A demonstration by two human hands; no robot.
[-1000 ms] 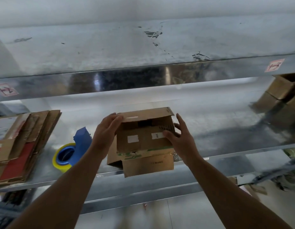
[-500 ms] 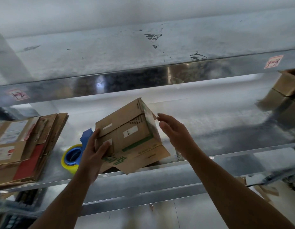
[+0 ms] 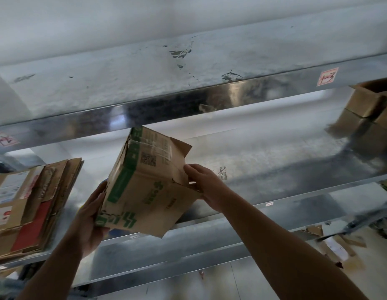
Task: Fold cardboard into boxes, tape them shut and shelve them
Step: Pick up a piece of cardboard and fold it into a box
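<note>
A small brown cardboard box (image 3: 145, 182) with green print hangs tilted in the air in front of the middle metal shelf (image 3: 274, 169). My left hand (image 3: 92, 215) grips its lower left corner from beneath. My right hand (image 3: 206, 187) holds the box's right side, fingers on an open flap that sticks up at the top right. The tape roll seen earlier is hidden behind the box and my left hand.
A stack of flattened cardboard (image 3: 30, 204) lies on the shelf at the left. Made-up boxes (image 3: 370, 109) are stacked at the far right of the same shelf. The upper shelf (image 3: 188, 83) overhangs. Cardboard scraps (image 3: 339, 245) litter the floor at lower right.
The box has been lifted off the shelf edge and turned over, so its green-printed side faces me. My left hand slid under its lower corner; my right hand took the right flap.
</note>
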